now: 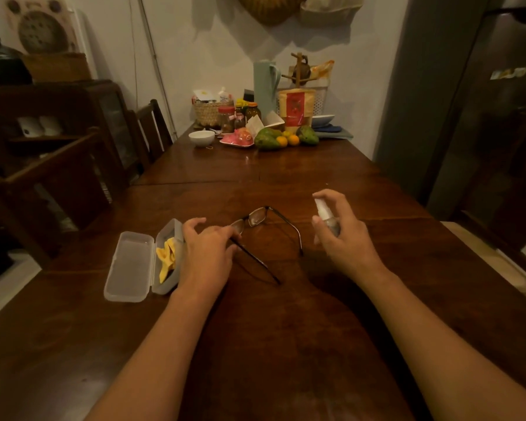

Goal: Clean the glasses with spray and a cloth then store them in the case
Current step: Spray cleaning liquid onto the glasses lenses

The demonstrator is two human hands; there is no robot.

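Observation:
Dark-framed glasses (pixel 257 216) with unfolded arms are in the middle of the wooden table (pixel 255 329). My left hand (pixel 208 247) grips them at the left temple hinge. My right hand (pixel 342 235) holds a small clear spray bottle (pixel 325 215) with a white nozzle, forefinger over the top, to the right of the glasses. A translucent glasses case (pixel 129 267) lies open at the left, with a crumpled yellow cloth (pixel 166 258) in its right half, partly hidden by my left wrist.
At the table's far end stand a white bowl (pixel 201 138), jars, a woven basket (pixel 207 112), a tall pale jug (pixel 265 86) and fruit (pixel 283 138). Dark wooden chairs (pixel 58 183) line the left side. A dark fridge (pixel 498 132) stands at the right.

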